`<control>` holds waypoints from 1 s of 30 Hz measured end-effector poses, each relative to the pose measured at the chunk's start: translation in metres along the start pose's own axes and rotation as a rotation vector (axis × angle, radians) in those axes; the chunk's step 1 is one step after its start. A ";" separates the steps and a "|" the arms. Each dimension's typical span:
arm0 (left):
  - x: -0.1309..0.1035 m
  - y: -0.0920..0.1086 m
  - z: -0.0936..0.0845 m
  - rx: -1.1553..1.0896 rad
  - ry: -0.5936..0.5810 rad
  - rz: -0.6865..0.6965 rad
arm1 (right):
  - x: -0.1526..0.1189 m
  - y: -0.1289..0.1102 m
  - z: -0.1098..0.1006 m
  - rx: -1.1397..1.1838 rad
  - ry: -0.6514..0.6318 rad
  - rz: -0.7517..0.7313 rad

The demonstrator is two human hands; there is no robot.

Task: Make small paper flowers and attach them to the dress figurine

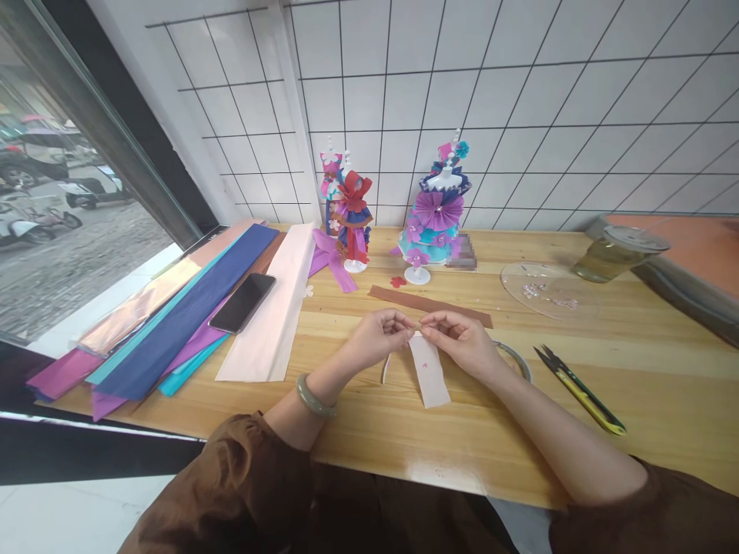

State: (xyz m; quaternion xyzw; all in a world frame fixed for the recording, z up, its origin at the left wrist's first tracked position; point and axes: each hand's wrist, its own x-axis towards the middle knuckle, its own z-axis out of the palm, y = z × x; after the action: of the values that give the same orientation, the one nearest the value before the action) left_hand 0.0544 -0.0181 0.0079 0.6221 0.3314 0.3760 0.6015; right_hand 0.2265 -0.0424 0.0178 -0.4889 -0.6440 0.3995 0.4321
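Worktop point(652, 346) spans mid-frame, wall point(392, 100) behind, window point(51, 169) upper L. Paper sheets point(196, 315) lie at L of frame w/ phone point(242, 302) on top. Ctr: paper strip point(430, 377) below L hand point(384, 335) & R hand point(462, 342), its upper end at their fingertips. Behind the hands, long strip point(430, 306) on worktop; paper flower point(398, 282) just behind its L part. Upper ctr, near wall: two dress forms point(354, 219), one behind the other, & a third form point(439, 211) to their R. Dish point(516, 296) R of frame, beads point(534, 291) in it; cup point(612, 258) by its R rim. Snips point(580, 388) lower R, in front of dish.
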 end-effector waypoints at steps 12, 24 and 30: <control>-0.001 0.005 -0.002 -0.009 -0.017 -0.035 | -0.001 -0.003 -0.001 -0.004 -0.038 0.020; 0.001 0.006 -0.003 0.000 0.023 -0.018 | -0.001 -0.004 -0.002 -0.068 -0.118 0.004; -0.001 0.009 -0.003 0.050 0.038 -0.022 | -0.001 -0.002 0.000 -0.107 -0.066 0.035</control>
State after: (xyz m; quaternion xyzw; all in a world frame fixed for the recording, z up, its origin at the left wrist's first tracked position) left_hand 0.0510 -0.0180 0.0168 0.6260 0.3589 0.3728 0.5834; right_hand 0.2263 -0.0440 0.0198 -0.5091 -0.6696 0.3878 0.3769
